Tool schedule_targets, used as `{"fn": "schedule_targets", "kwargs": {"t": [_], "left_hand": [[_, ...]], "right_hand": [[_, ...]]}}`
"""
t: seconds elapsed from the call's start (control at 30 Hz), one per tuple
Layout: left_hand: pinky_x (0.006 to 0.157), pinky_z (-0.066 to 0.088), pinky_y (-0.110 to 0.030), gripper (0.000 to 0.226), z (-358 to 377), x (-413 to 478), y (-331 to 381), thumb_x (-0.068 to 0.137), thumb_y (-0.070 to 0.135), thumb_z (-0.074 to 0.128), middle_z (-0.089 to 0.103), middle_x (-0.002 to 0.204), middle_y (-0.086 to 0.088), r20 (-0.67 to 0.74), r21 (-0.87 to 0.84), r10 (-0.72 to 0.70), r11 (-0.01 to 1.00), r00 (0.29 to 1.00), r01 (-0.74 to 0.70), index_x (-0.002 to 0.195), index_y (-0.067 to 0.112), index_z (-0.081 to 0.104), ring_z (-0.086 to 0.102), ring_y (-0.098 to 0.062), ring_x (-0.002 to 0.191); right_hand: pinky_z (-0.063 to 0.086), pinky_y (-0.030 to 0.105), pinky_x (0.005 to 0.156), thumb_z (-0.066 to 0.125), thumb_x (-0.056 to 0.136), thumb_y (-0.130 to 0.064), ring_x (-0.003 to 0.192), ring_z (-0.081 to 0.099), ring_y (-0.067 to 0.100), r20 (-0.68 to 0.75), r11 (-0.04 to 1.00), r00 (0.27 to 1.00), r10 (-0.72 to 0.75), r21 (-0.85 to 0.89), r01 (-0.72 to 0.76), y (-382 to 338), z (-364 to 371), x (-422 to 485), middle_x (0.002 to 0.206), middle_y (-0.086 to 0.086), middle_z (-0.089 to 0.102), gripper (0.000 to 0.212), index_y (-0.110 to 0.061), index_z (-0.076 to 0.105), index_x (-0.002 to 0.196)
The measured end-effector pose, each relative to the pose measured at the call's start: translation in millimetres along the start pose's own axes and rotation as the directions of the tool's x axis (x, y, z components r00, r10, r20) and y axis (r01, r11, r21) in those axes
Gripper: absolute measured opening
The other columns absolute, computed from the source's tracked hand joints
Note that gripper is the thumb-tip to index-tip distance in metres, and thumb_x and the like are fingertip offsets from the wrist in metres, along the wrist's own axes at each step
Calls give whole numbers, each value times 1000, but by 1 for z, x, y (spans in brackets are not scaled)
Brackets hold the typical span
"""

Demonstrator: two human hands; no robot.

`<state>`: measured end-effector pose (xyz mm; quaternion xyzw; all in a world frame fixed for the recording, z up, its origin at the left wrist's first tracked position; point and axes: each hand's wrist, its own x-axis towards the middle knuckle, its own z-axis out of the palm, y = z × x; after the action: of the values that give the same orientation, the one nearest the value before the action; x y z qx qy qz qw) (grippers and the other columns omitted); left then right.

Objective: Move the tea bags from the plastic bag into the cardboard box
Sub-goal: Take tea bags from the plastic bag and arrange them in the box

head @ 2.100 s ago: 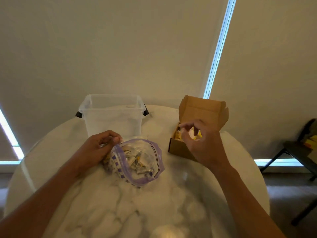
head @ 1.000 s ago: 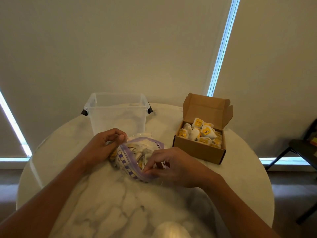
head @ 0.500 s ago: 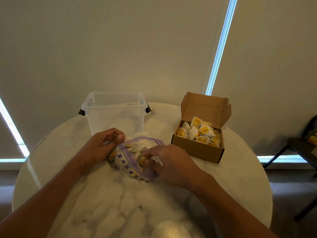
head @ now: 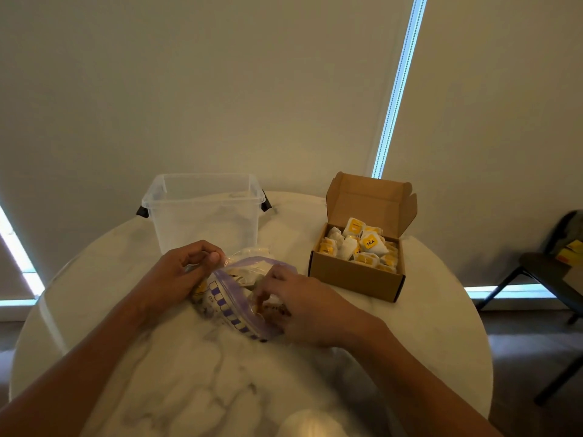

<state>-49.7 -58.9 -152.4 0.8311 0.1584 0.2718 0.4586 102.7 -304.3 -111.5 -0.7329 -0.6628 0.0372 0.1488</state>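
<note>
Left hand (head: 176, 275) pinches the rim of the plastic bag (head: 225, 302). Right hand (head: 303, 307) curls its fingers inside the mouth, but its grip is hidden. At two o'clock on the tabletop (head: 189, 373), the open cardboard box (head: 353, 280) holds tea bags (head: 369, 242).

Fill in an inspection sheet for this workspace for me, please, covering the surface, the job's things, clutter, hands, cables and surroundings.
Surface: round white marble table, everything stands on it.
Job's things: cardboard box open, lid flap up, heaped with tea bags; plastic bag lies to its left, mouth open, more inside.
Clutter: clear tub with dark handles stands behind the bag.
Hands: left hand pinches the bag's rim; right hand has its fingers in the bag's mouth, and whether they hold anything cannot be told.
Cables: nothing seen.
Surroundings: closed blinds with light at their edges; dark chair to the right.
</note>
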Motion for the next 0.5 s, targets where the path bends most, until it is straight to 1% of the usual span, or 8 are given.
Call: {"fn": "schedule_targets", "kwargs": {"t": [0.03,0.1,0.2,0.23,0.3,0.37,0.43,0.5], "left_hand": [[80,58,-33,25,0,0,1,107,43,60,82,107,3,-5,-4,0,1000,1000,0,111,26,78,73,-9,88],[80,56,-31,26,0,-1,3,107,42,60,82,105,4,-8,0,2,1000,1000,-2,111,24,78,72,-4,87],[79,55,-31,26,1,-2,5,107,42,60,82,104,5,-12,10,-1,1000,1000,1,111,24,78,71,-2,84],[79,56,-32,26,0,-2,5,107,43,60,82,104,5,-11,16,0,1000,1000,0,111,25,78,72,-4,84],[87,58,-37,28,0,-2,5,108,44,59,83,107,5,-9,41,6,999,1000,-5,114,24,78,76,-15,94],[89,58,-36,28,-1,-2,5,108,43,59,83,110,5,-7,40,13,999,1000,-13,115,23,78,76,-13,99],[83,56,-32,27,0,-1,6,108,40,59,83,107,5,-10,33,12,999,1000,-11,114,22,78,73,-2,88],[77,53,-31,26,2,-2,7,108,38,60,83,102,5,-8,27,10,1000,1000,-10,112,21,78,68,3,74]], "right_hand": [[55,28,75,75,97,-35,88,61,5,-44,991,999,26,131,-20,2,-4,-2,120,-16,58,23,-33,66,118],[54,23,64,75,97,-39,75,64,8,-126,927,985,117,370,-63,9,-15,-8,103,-20,68,13,-32,71,107],[56,28,55,76,96,-40,58,63,18,-220,811,945,244,580,-74,21,-32,-18,101,-12,77,16,-30,76,110],[55,28,52,77,95,-39,55,61,19,-246,779,929,276,624,-66,25,-36,-21,99,-9,79,19,-29,77,111],[50,25,45,80,93,-34,52,58,17,-285,729,897,338,682,-58,32,-42,-27,95,-5,80,21,-27,78,113],[45,23,40,82,91,-31,51,57,11,-312,718,873,375,693,-61,38,-46,-31,93,-5,81,22,-25,79,112],[43,22,38,84,89,-31,46,55,7,-336,720,843,421,689,-85,41,-49,-35,91,-7,81,21,-24,79,107],[44,24,41,86,86,-32,42,53,9,-352,705,812,465,703,-100,42,-52,-39,88,-6,81,20,-21,81,102]]}}
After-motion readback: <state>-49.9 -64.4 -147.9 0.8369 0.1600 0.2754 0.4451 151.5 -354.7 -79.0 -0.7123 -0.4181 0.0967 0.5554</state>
